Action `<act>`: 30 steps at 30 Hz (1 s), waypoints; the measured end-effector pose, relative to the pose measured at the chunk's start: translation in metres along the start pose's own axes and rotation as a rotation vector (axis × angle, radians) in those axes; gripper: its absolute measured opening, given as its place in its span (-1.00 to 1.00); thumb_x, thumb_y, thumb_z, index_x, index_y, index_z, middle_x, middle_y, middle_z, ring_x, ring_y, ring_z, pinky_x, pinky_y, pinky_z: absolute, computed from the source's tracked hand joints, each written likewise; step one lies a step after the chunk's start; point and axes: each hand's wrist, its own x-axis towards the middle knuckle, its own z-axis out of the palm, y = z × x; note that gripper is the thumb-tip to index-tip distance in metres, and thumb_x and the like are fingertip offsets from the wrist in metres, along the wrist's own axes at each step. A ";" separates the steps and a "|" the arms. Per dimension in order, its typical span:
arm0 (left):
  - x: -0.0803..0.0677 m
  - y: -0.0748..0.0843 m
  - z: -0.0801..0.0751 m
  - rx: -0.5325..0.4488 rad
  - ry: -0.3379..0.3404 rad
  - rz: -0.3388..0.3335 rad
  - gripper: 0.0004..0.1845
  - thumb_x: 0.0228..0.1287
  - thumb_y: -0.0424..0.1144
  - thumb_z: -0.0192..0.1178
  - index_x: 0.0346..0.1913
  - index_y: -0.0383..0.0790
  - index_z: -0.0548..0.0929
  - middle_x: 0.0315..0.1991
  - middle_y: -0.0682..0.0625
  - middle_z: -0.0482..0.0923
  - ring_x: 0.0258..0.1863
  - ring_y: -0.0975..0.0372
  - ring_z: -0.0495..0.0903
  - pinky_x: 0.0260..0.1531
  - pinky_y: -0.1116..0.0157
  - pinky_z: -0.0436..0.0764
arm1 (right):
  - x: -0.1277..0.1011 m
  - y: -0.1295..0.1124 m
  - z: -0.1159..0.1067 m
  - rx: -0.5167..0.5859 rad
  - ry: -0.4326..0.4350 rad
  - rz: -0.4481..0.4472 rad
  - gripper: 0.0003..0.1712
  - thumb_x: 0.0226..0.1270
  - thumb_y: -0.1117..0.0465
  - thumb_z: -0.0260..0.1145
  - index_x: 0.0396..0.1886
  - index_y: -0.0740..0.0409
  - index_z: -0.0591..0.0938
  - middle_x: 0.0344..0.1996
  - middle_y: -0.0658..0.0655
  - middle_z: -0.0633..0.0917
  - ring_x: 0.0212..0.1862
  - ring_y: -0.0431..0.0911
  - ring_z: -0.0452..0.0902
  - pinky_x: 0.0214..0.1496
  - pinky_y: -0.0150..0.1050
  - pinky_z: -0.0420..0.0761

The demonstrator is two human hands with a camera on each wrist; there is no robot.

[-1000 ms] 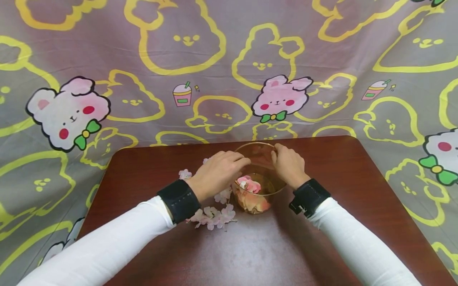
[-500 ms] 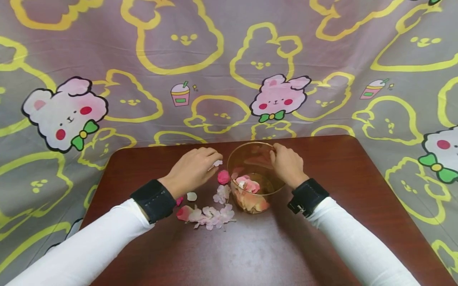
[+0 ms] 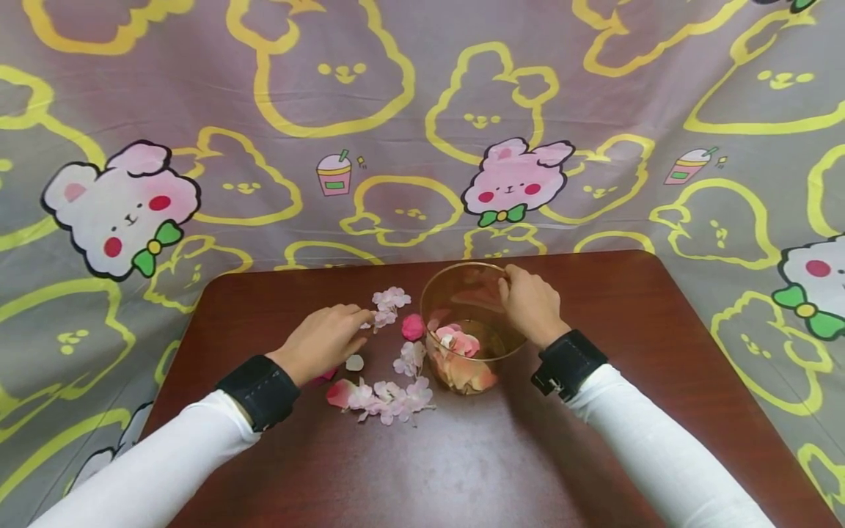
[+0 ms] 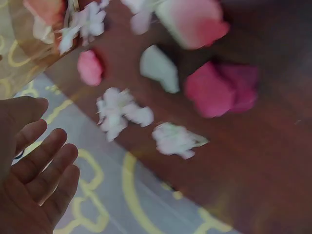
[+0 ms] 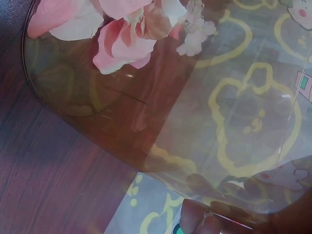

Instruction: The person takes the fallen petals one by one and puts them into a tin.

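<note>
My right hand (image 3: 533,304) pinches the far right rim of a clear amber bowl (image 3: 498,339), thumb and fingers on either side of the wall in the right wrist view. Peach and pink flowers (image 3: 465,372) lie inside the bowl. Left of it, my left hand (image 3: 322,341) hovers over loose blossoms, fingers loosely extended and holding nothing in the left wrist view. Around this hand are pale pink blossoms (image 3: 391,299), a deep pink flower (image 3: 413,327), a white petal (image 3: 354,363) and magenta petals (image 4: 219,92), partly hidden by the hand in the head view.
Closer to me lie a pale pink blossom sprig (image 3: 392,401) and a pink-and-white flower head (image 3: 339,394). Another pale blossom (image 3: 409,359) sits against the bowl's left side. A brown wooden table (image 3: 594,293) bears everything, with a printed cloth (image 3: 396,147) behind.
My left hand has left the bowl's rim, swung leftward and then come lower over the loose flowers, uncovering several of them. My right hand and the bowl have stayed in place.
</note>
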 end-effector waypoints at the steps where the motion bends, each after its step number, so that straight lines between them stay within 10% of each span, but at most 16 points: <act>1: -0.004 -0.001 0.004 -0.005 -0.003 -0.001 -0.72 0.16 -0.31 0.46 -0.07 -0.23 0.69 -0.27 -0.07 0.69 -0.28 0.09 0.68 -0.22 0.12 0.69 | 0.000 0.000 0.000 0.000 0.000 -0.001 -0.77 0.55 0.09 0.10 -0.17 0.13 0.59 -0.46 0.17 0.62 -0.37 0.12 0.62 -0.48 -0.06 0.43; 30: -0.059 -0.005 0.050 -0.103 -0.216 -0.062 -0.74 -0.01 -0.30 0.57 -0.28 -0.16 0.69 -0.43 0.04 0.62 -0.46 0.24 0.48 -0.40 0.25 0.57 | 0.000 -0.002 -0.002 -0.008 -0.021 0.009 -0.75 0.56 0.09 0.08 -0.10 0.14 0.59 -0.46 0.19 0.63 -0.37 0.12 0.62 -0.50 -0.08 0.42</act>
